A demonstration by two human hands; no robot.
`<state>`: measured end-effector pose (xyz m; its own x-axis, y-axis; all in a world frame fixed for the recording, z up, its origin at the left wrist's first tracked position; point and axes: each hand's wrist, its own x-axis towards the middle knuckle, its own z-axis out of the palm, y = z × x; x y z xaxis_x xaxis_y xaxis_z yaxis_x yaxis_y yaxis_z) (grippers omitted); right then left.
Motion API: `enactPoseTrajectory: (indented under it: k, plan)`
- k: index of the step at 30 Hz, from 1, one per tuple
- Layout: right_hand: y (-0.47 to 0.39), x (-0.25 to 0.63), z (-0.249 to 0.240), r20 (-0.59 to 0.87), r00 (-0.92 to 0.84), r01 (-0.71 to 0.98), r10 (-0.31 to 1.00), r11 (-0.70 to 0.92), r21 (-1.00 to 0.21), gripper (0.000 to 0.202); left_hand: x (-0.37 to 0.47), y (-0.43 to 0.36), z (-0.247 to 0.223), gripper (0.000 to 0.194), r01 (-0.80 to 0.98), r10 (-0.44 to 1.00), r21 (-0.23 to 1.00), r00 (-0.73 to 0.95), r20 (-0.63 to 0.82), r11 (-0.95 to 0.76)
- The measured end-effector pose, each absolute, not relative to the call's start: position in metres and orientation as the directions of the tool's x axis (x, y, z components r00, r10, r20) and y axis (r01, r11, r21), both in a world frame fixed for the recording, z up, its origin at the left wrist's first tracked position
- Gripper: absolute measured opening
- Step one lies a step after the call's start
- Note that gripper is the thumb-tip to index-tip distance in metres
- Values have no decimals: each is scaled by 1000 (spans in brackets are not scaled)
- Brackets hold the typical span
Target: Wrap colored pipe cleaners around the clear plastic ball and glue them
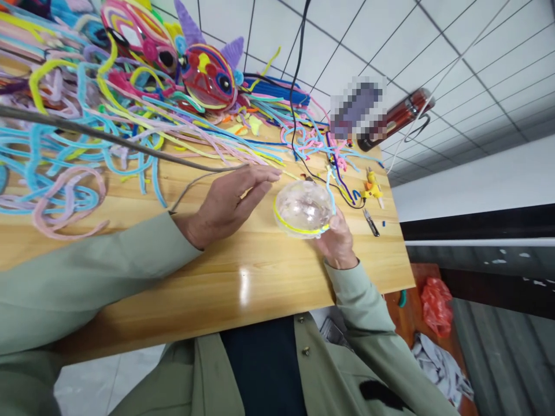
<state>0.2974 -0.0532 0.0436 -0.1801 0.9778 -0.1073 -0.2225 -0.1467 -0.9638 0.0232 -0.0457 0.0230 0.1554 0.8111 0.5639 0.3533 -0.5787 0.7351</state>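
A clear plastic ball [303, 202] rests in my right hand [338, 240], whose fingers curl round its right side. Along the lower side of the ball runs a yellow pipe cleaner [286, 224]. A light blue pipe cleaner [330, 188] stands up at its right edge near my thumb. To the left of the ball, apart from it, my left hand [229, 202] is stretched out over the table with nothing visible in it. Its fingertips point toward the ball's upper left.
Loose pipe cleaners [82, 138] pile across the left and back of the wooden table [208, 289]. Two decorated balls [210, 78] stand behind them. At the right lie a yellow glue gun [372, 186], snips [371, 223] and a red thermos [396, 120]. A black cord [295, 81] hangs at the back.
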Motion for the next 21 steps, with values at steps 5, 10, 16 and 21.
enactPoseTrajectory:
  k: [5,10,16,21]
  plan:
    - [-51,302,39,-156,-204,-205,966,-198,-959,80,20,-39,27,26,317,829,766,181,529,-559]
    - [-47,306,37,-159,-227,-189,961,-204,-961,81,20,-34,29,38,293,823,776,312,475,-559]
    - [-48,307,36,-120,-221,-156,968,-157,-975,88,20,-33,26,32,302,791,744,380,479,-596]
    - [-51,310,33,-58,-187,-119,981,-82,-990,92,21,-33,25,18,334,808,746,371,458,-576]
